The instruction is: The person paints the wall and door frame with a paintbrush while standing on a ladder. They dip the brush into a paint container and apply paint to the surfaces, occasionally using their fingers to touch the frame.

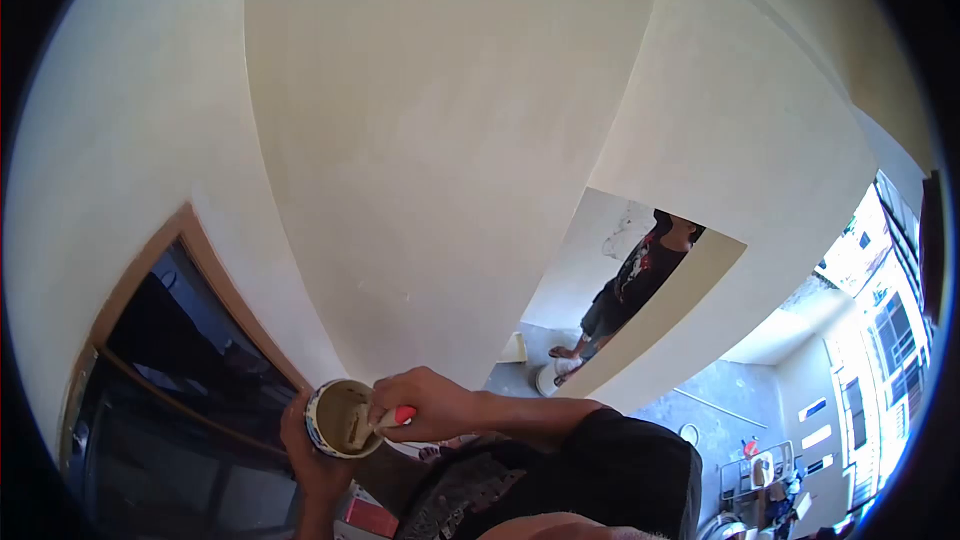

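My left hand (303, 436) is wrapped around the side of a small paint can (328, 402), whose open top faces the camera. Inside, the can looks cream-coloured, with a brownish patch low down. In my right hand (428, 403) is a paintbrush (388, 421) with a pale handle and a red end. The brush reaches over the can's mouth, its bristle end inside the rim and hard to make out. Both hands are close together in front of my dark shirt (610, 470).
Cream walls (430, 140) rise ahead. At left stands a dark glass panel (190, 360) in a wooden frame (140, 285). Through an opening another person (640, 275) stands by a white bucket (547, 378). A pole (720, 407) and a metal rack (745, 475) are lower right.
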A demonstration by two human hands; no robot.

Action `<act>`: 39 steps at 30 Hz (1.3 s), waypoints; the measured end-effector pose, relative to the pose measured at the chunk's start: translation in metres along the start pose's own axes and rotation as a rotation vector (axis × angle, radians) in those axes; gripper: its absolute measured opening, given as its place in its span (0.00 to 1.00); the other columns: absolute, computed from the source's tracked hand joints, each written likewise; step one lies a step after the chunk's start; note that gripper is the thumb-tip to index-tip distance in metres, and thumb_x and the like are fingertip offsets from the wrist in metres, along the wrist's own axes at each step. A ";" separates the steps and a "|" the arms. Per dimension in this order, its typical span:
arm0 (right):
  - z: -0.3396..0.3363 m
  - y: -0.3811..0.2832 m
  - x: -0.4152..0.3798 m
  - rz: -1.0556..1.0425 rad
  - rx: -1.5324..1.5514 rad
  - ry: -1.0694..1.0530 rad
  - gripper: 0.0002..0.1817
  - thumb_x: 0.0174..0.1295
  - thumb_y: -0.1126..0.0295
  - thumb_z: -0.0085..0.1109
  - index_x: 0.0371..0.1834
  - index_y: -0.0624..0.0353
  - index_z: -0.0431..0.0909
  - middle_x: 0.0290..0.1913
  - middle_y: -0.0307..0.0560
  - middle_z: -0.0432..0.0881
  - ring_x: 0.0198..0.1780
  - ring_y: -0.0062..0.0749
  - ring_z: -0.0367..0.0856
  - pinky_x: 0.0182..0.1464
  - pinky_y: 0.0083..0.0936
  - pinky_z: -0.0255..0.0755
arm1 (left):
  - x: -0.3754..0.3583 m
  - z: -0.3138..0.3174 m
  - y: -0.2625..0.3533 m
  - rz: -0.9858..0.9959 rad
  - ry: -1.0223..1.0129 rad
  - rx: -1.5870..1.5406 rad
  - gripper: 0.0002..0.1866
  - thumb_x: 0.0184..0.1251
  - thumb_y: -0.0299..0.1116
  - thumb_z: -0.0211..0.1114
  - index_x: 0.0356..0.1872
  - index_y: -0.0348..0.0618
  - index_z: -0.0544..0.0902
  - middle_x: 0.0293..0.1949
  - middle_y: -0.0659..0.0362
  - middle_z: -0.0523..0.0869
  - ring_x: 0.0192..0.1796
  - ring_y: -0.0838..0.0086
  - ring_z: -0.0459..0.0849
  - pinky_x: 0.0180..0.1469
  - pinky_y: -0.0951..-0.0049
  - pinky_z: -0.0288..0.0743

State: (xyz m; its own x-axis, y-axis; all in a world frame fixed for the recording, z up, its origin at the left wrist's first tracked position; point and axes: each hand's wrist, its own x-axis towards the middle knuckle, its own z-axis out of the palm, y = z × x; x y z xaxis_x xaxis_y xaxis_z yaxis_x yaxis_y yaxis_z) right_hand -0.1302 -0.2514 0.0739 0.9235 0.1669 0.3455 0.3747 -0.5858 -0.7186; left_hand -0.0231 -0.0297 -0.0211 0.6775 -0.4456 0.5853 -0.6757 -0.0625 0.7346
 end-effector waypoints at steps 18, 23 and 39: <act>-0.003 -0.003 -0.011 -0.031 0.108 0.130 0.11 0.58 0.73 0.77 0.42 0.59 0.87 0.43 0.49 0.89 0.45 0.46 0.90 0.49 0.34 0.83 | -0.005 0.005 0.002 -0.044 -0.015 -0.041 0.54 0.38 0.39 0.92 0.70 0.38 0.71 0.63 0.49 0.76 0.67 0.55 0.76 0.71 0.55 0.68; -0.001 -0.004 -0.015 -0.026 0.189 0.206 0.11 0.58 0.73 0.78 0.42 0.60 0.87 0.44 0.48 0.89 0.45 0.40 0.90 0.49 0.32 0.82 | -0.003 0.001 0.007 -0.002 -0.085 -0.015 0.53 0.47 0.25 0.88 0.75 0.41 0.63 0.66 0.51 0.78 0.67 0.64 0.81 0.70 0.61 0.77; 0.006 0.019 -0.035 0.387 0.984 0.541 0.06 0.76 0.73 0.62 0.49 0.62 0.77 0.45 0.49 0.87 0.45 0.29 0.88 0.47 0.28 0.84 | -0.006 0.007 0.009 -0.158 0.016 -0.104 0.57 0.31 0.38 0.93 0.71 0.42 0.73 0.63 0.48 0.81 0.66 0.52 0.80 0.69 0.54 0.73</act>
State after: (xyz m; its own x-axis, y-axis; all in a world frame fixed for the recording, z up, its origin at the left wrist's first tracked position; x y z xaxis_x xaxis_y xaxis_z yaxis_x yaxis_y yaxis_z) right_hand -0.1544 -0.2636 0.0444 0.9231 -0.3820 0.0438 0.1989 0.3769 -0.9046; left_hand -0.0351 -0.0342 -0.0200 0.7777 -0.4233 0.4648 -0.5277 -0.0377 0.8486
